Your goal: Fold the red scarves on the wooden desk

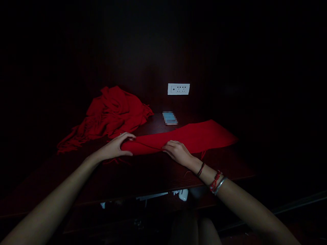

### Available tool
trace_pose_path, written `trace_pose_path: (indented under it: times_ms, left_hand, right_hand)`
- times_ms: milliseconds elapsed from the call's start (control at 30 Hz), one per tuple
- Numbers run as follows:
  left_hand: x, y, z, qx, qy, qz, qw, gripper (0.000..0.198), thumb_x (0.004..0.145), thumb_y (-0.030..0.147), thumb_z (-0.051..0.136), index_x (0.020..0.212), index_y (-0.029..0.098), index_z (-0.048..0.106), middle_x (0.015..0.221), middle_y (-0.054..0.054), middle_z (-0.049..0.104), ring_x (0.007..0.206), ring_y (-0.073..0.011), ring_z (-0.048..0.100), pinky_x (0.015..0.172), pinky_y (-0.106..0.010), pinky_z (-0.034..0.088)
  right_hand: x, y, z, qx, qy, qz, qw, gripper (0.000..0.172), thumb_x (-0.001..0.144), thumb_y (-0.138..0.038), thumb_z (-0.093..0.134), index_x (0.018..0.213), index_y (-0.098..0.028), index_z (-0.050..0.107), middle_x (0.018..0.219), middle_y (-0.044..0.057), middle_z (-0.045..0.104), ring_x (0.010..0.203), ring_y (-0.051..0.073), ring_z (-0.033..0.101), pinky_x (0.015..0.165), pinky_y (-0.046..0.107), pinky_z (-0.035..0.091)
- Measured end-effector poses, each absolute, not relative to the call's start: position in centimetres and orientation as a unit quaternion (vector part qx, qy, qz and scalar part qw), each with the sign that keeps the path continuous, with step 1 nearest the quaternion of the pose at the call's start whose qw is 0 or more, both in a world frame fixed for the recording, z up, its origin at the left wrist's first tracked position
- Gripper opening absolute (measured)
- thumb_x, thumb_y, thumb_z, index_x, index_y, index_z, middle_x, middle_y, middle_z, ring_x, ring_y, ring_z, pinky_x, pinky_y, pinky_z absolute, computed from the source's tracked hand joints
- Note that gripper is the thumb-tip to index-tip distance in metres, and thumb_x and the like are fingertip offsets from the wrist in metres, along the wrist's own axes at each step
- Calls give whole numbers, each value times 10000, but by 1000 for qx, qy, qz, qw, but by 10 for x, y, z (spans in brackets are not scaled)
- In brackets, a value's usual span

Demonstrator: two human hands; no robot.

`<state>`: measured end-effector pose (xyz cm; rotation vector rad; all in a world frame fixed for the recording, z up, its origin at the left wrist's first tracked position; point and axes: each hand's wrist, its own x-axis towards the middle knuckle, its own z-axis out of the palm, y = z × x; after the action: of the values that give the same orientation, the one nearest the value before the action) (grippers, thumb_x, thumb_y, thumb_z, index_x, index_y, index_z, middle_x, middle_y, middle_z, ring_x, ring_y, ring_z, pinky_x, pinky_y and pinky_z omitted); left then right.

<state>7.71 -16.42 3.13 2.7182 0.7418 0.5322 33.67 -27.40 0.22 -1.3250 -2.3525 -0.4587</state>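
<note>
Cloth [199, 136] between thumb [127, 153] and spread fingers [127, 135] of left hand [116, 145]; right hand [178, 152] apparently pinching cloth.

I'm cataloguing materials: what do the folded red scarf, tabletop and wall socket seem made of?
Folded red scarf: matte fabric, possibly wool, given the fringe strands. Tabletop: dark reddish wood or laminate, with a faint sheen. Wall socket: probably white plastic, smooth and evenly coloured.

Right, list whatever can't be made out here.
All in the head view:
Folded red cloth: underside, hidden by its upper layer.
Right hand: palm, hidden by the back of the hand.
Blue item: markings, blurred by pixelation.
White object below the tabletop: too small and dim to identify.
Left forearm: cut off at the frame's edge.
</note>
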Motion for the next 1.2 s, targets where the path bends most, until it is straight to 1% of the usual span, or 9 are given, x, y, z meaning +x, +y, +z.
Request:
trace_pose_path:
  times_ms: [67, 200, 400, 533, 667, 767, 833, 967, 1200]
  left_hand:
    - [81, -173, 32, 950, 232, 175, 111, 527, 648, 437, 540, 1099, 199, 412, 1113, -46, 461, 1003, -177, 423, 872, -291, 320]
    - [84, -179, 34, 953, 236, 165, 91, 347, 747, 409, 426, 1018, 208, 508, 999, -25, 561, 920, -151, 496, 838, -260, 349]
    - [74, -177, 34, 951, 271, 143, 44, 387, 768, 481, 354, 985, 211, 529, 932, -29, 593, 818, -153, 544, 759, -244, 390]
    - [65, -177, 39, 961, 263, 79, 39, 412, 782, 485, 317, 1011, 213, 526, 794, -26, 608, 729, -155, 549, 723, -258, 398]
    - [74, -170, 49, 955, 232, 121, 142, 452, 853, 374, 120, 1070, 204, 478, 959, -16, 573, 901, -127, 498, 835, -255, 343]
    - [100, -159, 43, 966, 191, 141, 100, 372, 824, 397, 275, 977, 172, 528, 1003, -40, 535, 938, -136, 464, 857, -249, 315]
    - [117, -151, 32, 979, 162, 108, 68, 312, 790, 396, 371, 902, 167, 552, 923, -43, 542, 869, -139, 480, 809, -240, 338]
    - [130, -133, 17, 982, 156, 93, 54, 262, 810, 330, 349, 777, 158, 545, 741, -23, 535, 719, -120, 483, 700, -212, 359]
    - [127, -114, 20, 981, 161, 90, 54, 253, 810, 315, 348, 695, 164, 516, 681, -4, 511, 675, -114, 466, 667, -205, 340]
  right_hand:
    - [337, -275, 2, -476, -839, -151, 216, 201, 832, -248, 366, 859, -163, 546, 741, 35, 542, 692, 118, 468, 659, 224, 355]
    - [339, -276, 3, -478, -833, -133, 246, 210, 835, -256, 356, 831, -157, 541, 720, 39, 537, 684, 122, 460, 657, 232, 348]
    - [340, -279, 8, -463, -832, -114, 283, 207, 834, -260, 356, 786, -154, 527, 761, 53, 533, 748, 134, 463, 691, 257, 340]
    - [341, -282, 9, -444, -858, -94, 241, 175, 837, -208, 346, 811, -150, 510, 759, 48, 542, 736, 124, 476, 682, 243, 356]
    - [340, -286, 8, -410, -892, -107, 160, 167, 828, -170, 351, 840, -155, 517, 769, 42, 548, 739, 120, 477, 682, 236, 361]
    - [339, -288, 7, -386, -904, -135, 123, 176, 824, -174, 359, 846, -163, 533, 780, 42, 544, 758, 128, 462, 691, 246, 355]
    - [339, -288, 6, -382, -904, -151, 115, 184, 821, -172, 361, 850, -170, 543, 775, 39, 537, 749, 132, 449, 680, 250, 352]
    - [340, -289, 4, -387, -903, -150, 115, 200, 820, -171, 359, 866, -181, 554, 750, 32, 517, 701, 124, 432, 642, 233, 350]
    - [339, -289, 4, -375, -910, -142, 105, 223, 823, -157, 339, 891, -172, 551, 765, 40, 509, 724, 130, 428, 665, 241, 348]
